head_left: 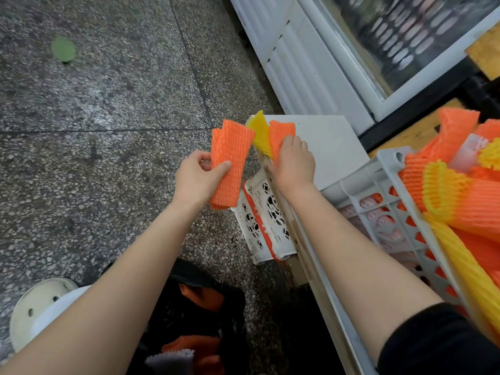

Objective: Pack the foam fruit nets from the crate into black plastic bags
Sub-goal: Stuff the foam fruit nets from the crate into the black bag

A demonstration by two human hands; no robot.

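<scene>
Right now I am watching the left grip point(200, 180) clamping a stack of orange foam nets point(230, 163), thumb across the front and fingers behind. It is holding them upright in the air over the terrazzo floor point(108, 117), just left of the desk corner. The right grip point(293, 163) is curling its fingers down over a single orange foam net point(281, 132) and a yellow foam net point(261, 133). These two are lying fanned out at the corner of the white desk point(332, 147), with their far ends pointing away from me. At the right, the pale plastic crate point(384, 190) is resting by the desk's edge, and loose orange and yellow nets point(460, 196) are spilling over its rim. Below, between the forearms, the black plastic bag point(232, 307) is gaping open on the floor, with bagged orange nets point(201, 296) showing inside. A small white lattice basket point(259, 220) with orange trim is standing against the desk's side, under the right wrist.
</scene>
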